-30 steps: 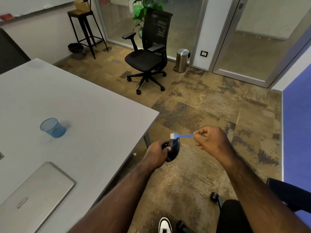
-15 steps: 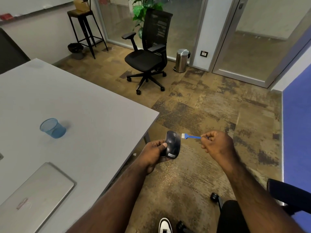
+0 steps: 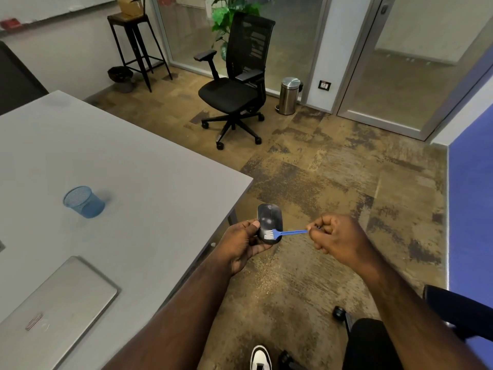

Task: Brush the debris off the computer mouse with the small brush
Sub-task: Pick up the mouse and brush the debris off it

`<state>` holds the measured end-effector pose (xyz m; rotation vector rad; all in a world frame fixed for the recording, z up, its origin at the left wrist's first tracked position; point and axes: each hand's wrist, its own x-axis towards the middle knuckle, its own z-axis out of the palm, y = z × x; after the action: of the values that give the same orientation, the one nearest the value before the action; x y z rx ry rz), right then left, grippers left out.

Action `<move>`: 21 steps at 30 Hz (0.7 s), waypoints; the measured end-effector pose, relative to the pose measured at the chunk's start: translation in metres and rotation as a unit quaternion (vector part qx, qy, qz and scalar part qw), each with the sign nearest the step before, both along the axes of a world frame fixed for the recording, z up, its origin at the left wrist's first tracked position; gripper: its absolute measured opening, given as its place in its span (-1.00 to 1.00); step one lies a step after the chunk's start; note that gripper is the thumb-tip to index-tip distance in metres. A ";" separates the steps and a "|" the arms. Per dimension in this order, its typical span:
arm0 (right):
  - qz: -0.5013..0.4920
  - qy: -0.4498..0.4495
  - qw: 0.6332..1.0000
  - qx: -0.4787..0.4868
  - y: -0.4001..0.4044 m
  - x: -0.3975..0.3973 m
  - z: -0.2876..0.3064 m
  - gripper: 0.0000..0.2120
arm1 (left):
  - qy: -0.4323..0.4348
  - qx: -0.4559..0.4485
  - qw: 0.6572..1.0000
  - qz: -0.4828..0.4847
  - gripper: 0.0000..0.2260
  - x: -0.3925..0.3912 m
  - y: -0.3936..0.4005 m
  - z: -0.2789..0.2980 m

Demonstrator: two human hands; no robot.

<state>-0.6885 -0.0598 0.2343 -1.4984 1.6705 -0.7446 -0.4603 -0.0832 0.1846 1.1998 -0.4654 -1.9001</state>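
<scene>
A black computer mouse is held over the carpet just off the grey table's corner, its top facing me. My left hand grips it from the left and below, thumb on its side. My right hand pinches the end of a small blue brush. The brush's white bristles rest on the near end of the mouse.
The grey table on the left carries a blue mesh cup and a shut silver laptop. A black office chair and a steel bin stand farther off. Another chair's arm is at my right.
The mouse has turned from edge-on to top-up in my left hand. The brush first drew off to the right, then came back down onto the mouse's near end.
</scene>
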 end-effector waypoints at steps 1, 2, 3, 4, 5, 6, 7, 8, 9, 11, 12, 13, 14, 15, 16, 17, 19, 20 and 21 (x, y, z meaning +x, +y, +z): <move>-0.007 0.024 1.000 -0.009 0.000 0.000 -0.001 -0.89 | 0.005 0.002 1.000 0.003 -0.76 0.000 0.000 0.000; -0.032 0.043 0.998 -0.025 -0.001 -0.002 -0.002 -0.90 | 0.006 0.003 1.000 0.005 -0.76 0.000 -0.001 0.000; -0.064 0.053 0.996 -0.042 -0.002 -0.004 -0.002 -0.91 | 0.006 0.005 1.000 0.008 -0.75 0.001 -0.001 -0.001; -0.087 0.056 0.993 -0.054 -0.003 -0.006 -0.002 -0.92 | 0.008 0.006 1.000 0.010 -0.73 0.002 -0.001 -0.002; -0.095 0.051 0.992 -0.061 -0.003 -0.007 -0.002 -0.93 | 0.014 0.005 1.000 0.011 -0.69 0.002 -0.001 -0.003; -0.086 0.037 0.994 -0.060 -0.002 -0.008 -0.002 -0.93 | 0.019 0.004 1.000 0.010 -0.67 0.003 -0.001 -0.004; -0.064 0.020 0.996 -0.052 -0.001 -0.006 -0.002 -0.92 | 0.025 0.003 1.000 0.008 -0.66 0.004 -0.001 -0.004; -0.041 0.011 0.998 -0.041 0.001 -0.005 -0.002 -0.91 | 0.031 0.003 0.999 0.006 -0.69 0.004 -0.001 -0.004; -0.030 0.011 0.999 -0.032 0.001 -0.003 -0.003 -0.91 | 0.038 0.002 0.999 0.003 -0.72 0.004 -0.001 -0.004; -0.069 0.015 0.997 -0.037 -0.003 -0.004 -0.005 -0.93 | 0.052 -0.001 0.999 -0.006 -0.75 0.005 0.001 -0.004; -0.105 0.006 0.993 -0.044 -0.006 -0.005 -0.005 -0.94 | 0.060 -0.002 0.998 -0.011 -0.74 0.006 0.002 -0.004; -0.131 -0.012 0.990 -0.048 -0.008 -0.007 -0.005 -0.94 | 0.069 -0.005 0.997 -0.016 -0.72 0.006 0.003 -0.005; -0.139 -0.030 0.989 -0.048 -0.011 -0.008 -0.005 -0.94 | 0.078 -0.009 0.997 -0.021 -0.70 0.007 0.003 -0.005; -0.130 -0.041 0.990 -0.044 -0.012 -0.007 -0.004 -0.94 | 0.085 -0.016 0.996 -0.027 -0.70 0.007 0.004 -0.005; -0.113 -0.039 0.992 -0.037 -0.013 -0.005 -0.003 -0.93 | 0.090 -0.023 0.995 -0.034 -0.71 0.008 0.004 -0.005; -0.104 -0.028 0.994 -0.031 -0.014 -0.003 -0.003 -0.93 | 0.093 -0.028 0.994 -0.040 -0.72 0.008 0.004 -0.006; -0.134 -0.007 0.991 -0.030 -0.019 -0.004 -0.003 -0.93 | 0.094 -0.034 0.994 -0.050 -0.72 0.008 0.004 -0.006; -0.162 0.002 0.986 -0.035 -0.023 -0.006 -0.003 -0.92 | 0.094 -0.034 0.994 -0.052 -0.72 0.008 0.004 -0.006; -0.180 0.001 0.983 -0.038 -0.026 -0.008 -0.002 -0.91 | 0.094 -0.034 0.994 -0.053 -0.72 0.009 0.005 -0.006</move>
<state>-0.6966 -0.0854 0.2319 -1.2592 1.9616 -1.0069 -0.4513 -0.0785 0.1781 0.9572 -0.4939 -2.0482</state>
